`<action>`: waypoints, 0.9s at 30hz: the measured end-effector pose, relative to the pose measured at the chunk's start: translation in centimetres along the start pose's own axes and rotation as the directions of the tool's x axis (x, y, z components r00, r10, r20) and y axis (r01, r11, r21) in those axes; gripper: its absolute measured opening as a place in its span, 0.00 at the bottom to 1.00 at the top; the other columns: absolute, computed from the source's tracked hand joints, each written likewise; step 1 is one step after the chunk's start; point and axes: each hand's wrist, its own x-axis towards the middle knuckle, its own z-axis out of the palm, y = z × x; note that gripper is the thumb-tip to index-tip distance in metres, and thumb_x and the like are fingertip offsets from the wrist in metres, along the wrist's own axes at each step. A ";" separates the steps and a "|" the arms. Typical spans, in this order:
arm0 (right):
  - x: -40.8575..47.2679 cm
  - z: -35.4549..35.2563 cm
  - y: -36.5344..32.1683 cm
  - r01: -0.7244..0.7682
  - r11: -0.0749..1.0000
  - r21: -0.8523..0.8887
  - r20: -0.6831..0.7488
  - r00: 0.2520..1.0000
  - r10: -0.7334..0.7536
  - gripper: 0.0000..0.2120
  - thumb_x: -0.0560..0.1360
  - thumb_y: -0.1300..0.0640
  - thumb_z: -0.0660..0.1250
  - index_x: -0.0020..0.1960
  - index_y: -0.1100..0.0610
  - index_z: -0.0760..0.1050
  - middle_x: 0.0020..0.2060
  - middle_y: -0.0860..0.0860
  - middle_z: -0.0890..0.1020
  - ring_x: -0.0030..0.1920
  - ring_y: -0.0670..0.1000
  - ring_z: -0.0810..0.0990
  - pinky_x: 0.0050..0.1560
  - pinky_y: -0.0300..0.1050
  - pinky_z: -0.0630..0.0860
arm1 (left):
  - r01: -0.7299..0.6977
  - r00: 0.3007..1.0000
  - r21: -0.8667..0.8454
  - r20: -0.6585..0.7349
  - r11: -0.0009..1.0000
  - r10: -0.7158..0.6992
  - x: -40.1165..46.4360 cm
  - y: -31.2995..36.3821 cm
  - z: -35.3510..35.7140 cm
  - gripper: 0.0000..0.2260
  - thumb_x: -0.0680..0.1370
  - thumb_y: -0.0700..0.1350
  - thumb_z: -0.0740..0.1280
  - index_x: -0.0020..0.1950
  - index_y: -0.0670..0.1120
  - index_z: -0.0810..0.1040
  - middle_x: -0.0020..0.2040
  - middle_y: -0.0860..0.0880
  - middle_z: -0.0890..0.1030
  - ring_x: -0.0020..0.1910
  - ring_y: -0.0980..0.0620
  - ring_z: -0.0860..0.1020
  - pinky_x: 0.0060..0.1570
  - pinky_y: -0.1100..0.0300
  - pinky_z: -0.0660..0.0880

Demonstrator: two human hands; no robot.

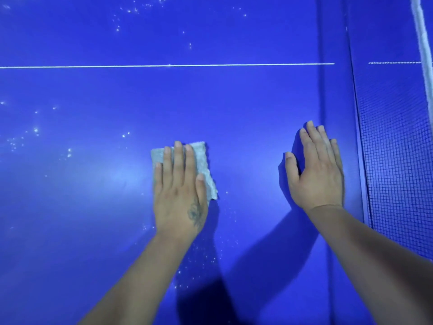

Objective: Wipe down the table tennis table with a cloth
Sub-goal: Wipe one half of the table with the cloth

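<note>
The left hand [179, 184] lay flat on the cloth [203, 165], fingers straight and close together. It pressed the cloth down onto the blue surface [246, 102] and did not grab it. A flat hand like that probably pushed the whole cloth against the surface, so it could rub off more dirt in one go. The cloth was small, pale and folded, and it peeked out past the fingertips and along the thumb side.

The right hand [318, 170] rested flat on the bare surface too, fingers straight, holding nothing. It looked like it was there to lean on — a prop while the other arm did the wiping.

Little white specks [35, 131] were scattered far to the left, more sat near the top edge, and some lay near the left arm. Those spots likely still needed wiping. A thin white line [164, 65] ran across the surface above both hands.

The net [398, 148] stood just beside the right hand, with its white top band [421, 31] — it would block a wide swipe that way.
</note>
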 end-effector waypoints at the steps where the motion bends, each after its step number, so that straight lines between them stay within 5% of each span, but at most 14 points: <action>1: -0.1 0.1 0.0 0.001 1.000 -0.005 -0.001 1.000 -0.001 0.30 0.86 0.45 0.54 0.83 0.59 0.63 0.85 0.50 0.60 0.86 0.51 0.54 0.85 0.58 0.51 | -0.021 1.000 -0.004 0.007 1.000 0.021 -0.9 1.3 0.2 0.28 0.89 0.51 0.44 0.88 0.43 0.48 0.89 0.45 0.47 0.88 0.45 0.42 0.86 0.42 0.46; 11: -4.3 -0.5 -1.0 0.007 1.000 0.030 0.021 1.000 -0.008 0.27 0.88 0.50 0.48 0.84 0.59 0.60 0.85 0.51 0.59 0.86 0.52 0.53 0.85 0.57 0.52 | -0.372 0.928 -0.027 0.025 0.928 0.373 6.0 9.8 2.2 0.28 0.89 0.53 0.44 0.88 0.44 0.51 0.89 0.46 0.51 0.88 0.45 0.47 0.85 0.44 0.46; 18: -9.2 -0.5 -2.5 0.056 0.998 0.000 0.074 0.996 -0.056 0.27 0.87 0.52 0.55 0.84 0.58 0.62 0.85 0.48 0.59 0.86 0.51 0.53 0.84 0.58 0.54 | -0.154 0.988 -0.056 -0.015 0.986 0.153 8.9 2.5 0.9 0.29 0.88 0.53 0.47 0.88 0.45 0.54 0.88 0.46 0.55 0.87 0.44 0.51 0.85 0.44 0.48; 27: -9.0 -0.4 -2.5 0.035 0.999 0.035 0.060 0.997 -0.037 0.26 0.86 0.54 0.56 0.83 0.57 0.64 0.84 0.48 0.61 0.85 0.50 0.55 0.84 0.60 0.57 | -0.075 0.997 -0.015 0.034 0.997 0.075 -5.9 -1.3 -0.1 0.28 0.89 0.50 0.50 0.88 0.42 0.51 0.89 0.44 0.50 0.88 0.44 0.46 0.85 0.41 0.50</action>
